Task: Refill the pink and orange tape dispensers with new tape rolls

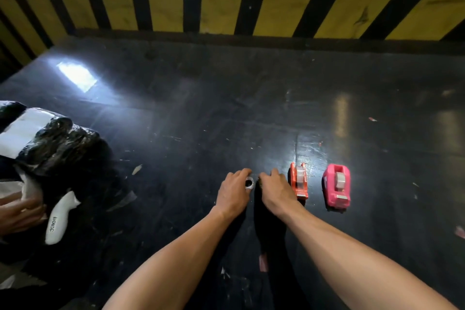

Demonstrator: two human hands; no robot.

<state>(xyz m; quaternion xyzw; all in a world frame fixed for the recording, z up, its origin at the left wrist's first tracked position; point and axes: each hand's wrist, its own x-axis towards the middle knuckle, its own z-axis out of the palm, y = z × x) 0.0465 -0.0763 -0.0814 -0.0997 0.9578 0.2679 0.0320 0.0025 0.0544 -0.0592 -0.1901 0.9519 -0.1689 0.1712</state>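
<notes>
Two bare forearms were seen reaching forward over a dark, glossy, scuffed work surface (201,108). A small white-cored roll of clear tape (249,183) was pinched in the fingers of the left hand (232,192), held just above or on the surface; which could not be told. The right hand (274,187) was curled just beside the roll, its fingertips hidden from view, so whether anything was gripped there could not be made out. The two hands were kept close together, almost touching. An orange plastic tape dispenser (299,181), with a roll seated in it, was noted just right of the right hand, partly covered by it. A pink plastic tape dispenser (336,185), also loaded, stood near, further right, apart from the orange one. At far left, a white handle-shaped object (60,219) bearing illegible lettering was recorded beside a black plastic-wrapped bundle (57,143), cut off by the frame edge. A yellow-and-black striped barrier (226,0) ran behind.
</notes>
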